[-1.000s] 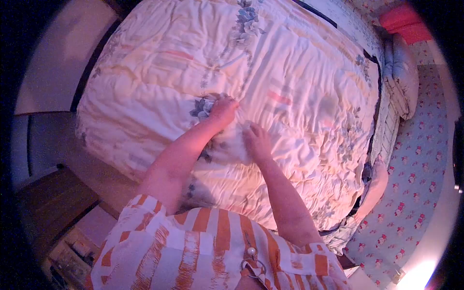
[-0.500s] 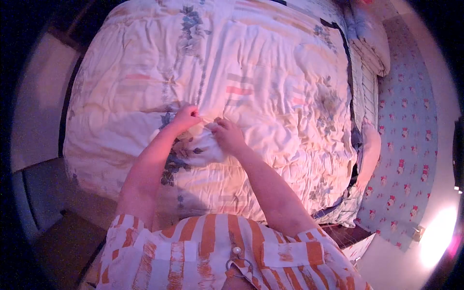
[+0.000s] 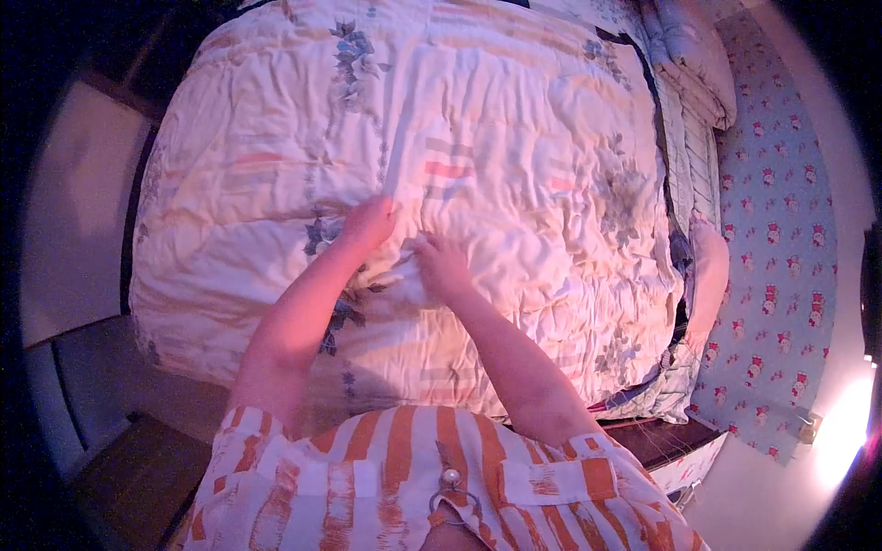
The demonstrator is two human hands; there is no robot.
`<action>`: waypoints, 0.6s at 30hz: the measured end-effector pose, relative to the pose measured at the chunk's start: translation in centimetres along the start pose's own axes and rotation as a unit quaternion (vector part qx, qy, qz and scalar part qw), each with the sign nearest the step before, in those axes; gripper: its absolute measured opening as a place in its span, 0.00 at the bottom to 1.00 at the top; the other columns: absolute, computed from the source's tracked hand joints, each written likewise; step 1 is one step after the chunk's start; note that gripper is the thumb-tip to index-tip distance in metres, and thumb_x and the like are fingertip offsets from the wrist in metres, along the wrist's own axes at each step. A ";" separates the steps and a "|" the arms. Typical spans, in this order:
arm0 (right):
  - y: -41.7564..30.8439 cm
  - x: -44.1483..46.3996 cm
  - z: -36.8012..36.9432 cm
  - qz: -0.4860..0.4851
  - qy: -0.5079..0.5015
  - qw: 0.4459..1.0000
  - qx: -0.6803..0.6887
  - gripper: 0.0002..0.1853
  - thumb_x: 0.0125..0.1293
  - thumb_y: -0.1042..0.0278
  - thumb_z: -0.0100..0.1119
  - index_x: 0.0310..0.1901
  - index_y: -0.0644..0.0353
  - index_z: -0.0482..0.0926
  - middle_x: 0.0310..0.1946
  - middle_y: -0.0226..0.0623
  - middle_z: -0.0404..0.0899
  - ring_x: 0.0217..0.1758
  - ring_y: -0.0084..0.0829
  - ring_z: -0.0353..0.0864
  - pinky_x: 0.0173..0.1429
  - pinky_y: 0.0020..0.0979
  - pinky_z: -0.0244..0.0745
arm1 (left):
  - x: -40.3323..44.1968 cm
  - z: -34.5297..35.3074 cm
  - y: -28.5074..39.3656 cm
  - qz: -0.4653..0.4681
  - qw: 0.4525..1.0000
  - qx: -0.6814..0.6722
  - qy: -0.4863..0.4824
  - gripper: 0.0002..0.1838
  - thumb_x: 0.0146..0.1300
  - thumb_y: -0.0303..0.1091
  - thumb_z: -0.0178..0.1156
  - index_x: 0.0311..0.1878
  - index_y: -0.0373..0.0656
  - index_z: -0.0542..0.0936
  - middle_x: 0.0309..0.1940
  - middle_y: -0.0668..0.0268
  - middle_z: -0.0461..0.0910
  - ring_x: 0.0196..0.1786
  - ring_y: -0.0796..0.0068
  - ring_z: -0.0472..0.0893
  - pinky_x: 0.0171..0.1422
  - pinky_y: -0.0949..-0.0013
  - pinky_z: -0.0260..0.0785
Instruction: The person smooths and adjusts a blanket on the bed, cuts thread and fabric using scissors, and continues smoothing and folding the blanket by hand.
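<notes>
A white quilt with grey-blue flowers and pink and grey bars is spread over the bed, wrinkled in many places. My left hand is closed on the quilt near its middle, by a strip of dark flowers. A short way to the right and slightly nearer me, my right hand pinches the same quilt, its fingertips partly hidden. Between the two hands the cloth is gathered into small folds.
Folded bedding lies at the far right, by blue patterned wallpaper. A pinkish long shape that I cannot make out rests along the bed's right edge. A bright lamp glow is at lower right.
My left hand has moved a little right and its fingers have turned inward over the cloth. My right hand has shifted slightly right and down. The view has tilted a little.
</notes>
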State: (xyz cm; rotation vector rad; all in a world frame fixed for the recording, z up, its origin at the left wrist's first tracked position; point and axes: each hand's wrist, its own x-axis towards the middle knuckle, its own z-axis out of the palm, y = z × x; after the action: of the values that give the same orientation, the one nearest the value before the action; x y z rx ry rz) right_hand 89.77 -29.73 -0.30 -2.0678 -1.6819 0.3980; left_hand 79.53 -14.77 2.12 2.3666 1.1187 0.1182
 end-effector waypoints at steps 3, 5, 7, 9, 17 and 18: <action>0.2 -0.2 -0.4 0.022 -0.018 0.999 0.017 0.17 0.50 0.68 0.50 0.45 0.45 0.73 0.48 0.39 0.68 0.50 0.42 0.67 0.54 0.40 0.60 | 0.1 -0.3 -0.1 -0.076 0.995 0.011 -0.056 0.11 0.51 0.35 0.51 0.36 0.41 0.70 0.31 0.52 0.75 0.38 0.51 0.75 0.43 0.53 0.65; 0.9 -0.4 -0.4 -0.018 -0.007 0.999 0.032 0.16 0.52 0.67 0.51 0.46 0.46 0.72 0.49 0.37 0.67 0.50 0.41 0.66 0.52 0.38 0.63 | -0.4 -0.4 -0.6 -0.073 0.994 0.043 -0.069 0.11 0.51 0.36 0.51 0.36 0.41 0.70 0.32 0.52 0.75 0.39 0.51 0.75 0.42 0.53 0.65; 1.7 -0.2 -0.2 -0.035 -0.011 0.999 0.037 0.16 0.52 0.67 0.51 0.45 0.46 0.72 0.49 0.37 0.67 0.50 0.41 0.66 0.52 0.38 0.64 | -1.0 -0.8 -1.3 -0.030 0.999 0.015 -0.030 0.12 0.51 0.39 0.52 0.34 0.41 0.70 0.28 0.53 0.75 0.34 0.52 0.75 0.39 0.55 0.65; 2.2 0.0 0.4 -0.050 -0.013 0.998 0.041 0.16 0.52 0.67 0.51 0.45 0.47 0.72 0.49 0.37 0.67 0.50 0.42 0.66 0.52 0.38 0.64 | -0.2 -1.4 -2.4 -0.043 0.996 -0.027 -0.076 0.11 0.50 0.39 0.54 0.31 0.41 0.70 0.25 0.56 0.74 0.31 0.56 0.75 0.36 0.59 0.65; 3.3 -0.1 -0.5 -0.045 -0.002 0.996 0.080 0.13 0.52 0.71 0.51 0.42 0.53 0.73 0.43 0.41 0.71 0.46 0.46 0.70 0.50 0.39 0.66 | -0.2 -2.0 -5.9 -0.064 0.927 -0.355 -0.099 0.11 0.45 0.32 0.62 0.20 0.42 0.69 0.17 0.73 0.68 0.23 0.83 0.66 0.27 0.76 0.59; 3.2 -0.1 -1.0 -0.045 -0.003 0.996 0.081 0.13 0.52 0.71 0.51 0.42 0.53 0.73 0.43 0.41 0.71 0.46 0.46 0.70 0.50 0.39 0.66 | -0.2 -2.1 -5.9 -0.062 0.929 -0.353 -0.087 0.10 0.45 0.32 0.62 0.20 0.42 0.69 0.17 0.74 0.67 0.23 0.84 0.66 0.26 0.77 0.59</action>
State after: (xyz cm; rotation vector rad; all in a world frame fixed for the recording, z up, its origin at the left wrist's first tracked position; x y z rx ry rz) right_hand 92.91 -30.46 -1.07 -1.8692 -1.6804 0.4933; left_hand 74.70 -10.95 1.07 1.6278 0.9317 0.2190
